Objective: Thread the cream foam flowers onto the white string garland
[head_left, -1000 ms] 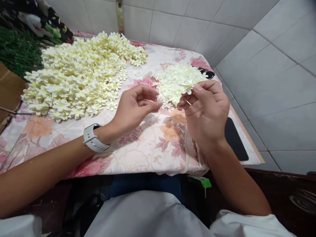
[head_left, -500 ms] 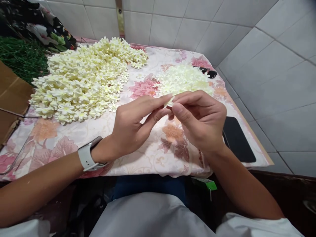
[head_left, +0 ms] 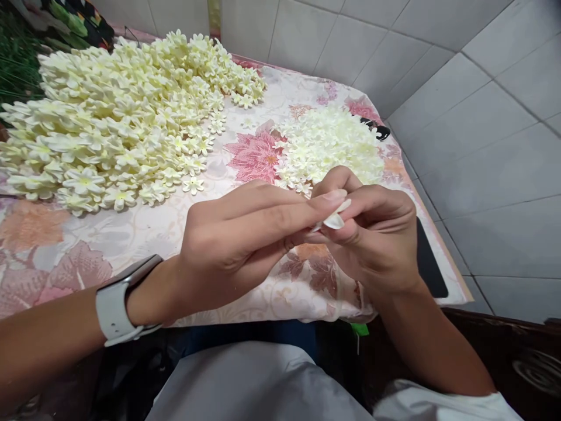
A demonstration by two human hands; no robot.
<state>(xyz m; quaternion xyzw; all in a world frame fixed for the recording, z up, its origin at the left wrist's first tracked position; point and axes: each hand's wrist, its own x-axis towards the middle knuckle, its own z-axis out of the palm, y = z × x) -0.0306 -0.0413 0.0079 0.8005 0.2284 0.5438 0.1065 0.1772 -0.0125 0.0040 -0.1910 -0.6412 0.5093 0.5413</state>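
Between my two hands is a small white artificial flower point(head_left: 334, 221), its petals partly covered by fingers. My left hand point(head_left: 239, 240), with a pale watch strap on its wrist, pinches the flower between thumb and fingers from the left. My right hand point(head_left: 372, 234) grips the same flower from the right, fingers curled. Just beyond the hands lies a loose heap of white flower pieces point(head_left: 328, 146). To the left spreads a larger pile of cream flowers with yellow centres point(head_left: 127, 128).
A floral tablecloth point(head_left: 254, 155) covers the table, which meets a tiled wall point(head_left: 324, 35). A flat black object point(head_left: 432, 263) lies by the right edge, partly behind my right hand. Dark glossy items point(head_left: 379, 130) sit behind the white heap. Green stems point(head_left: 17, 64) are at far left.
Both hands have come closer to the camera and shifted slightly right and down, still holding the flower. The view has moved nearer to the table, so the piles look larger.
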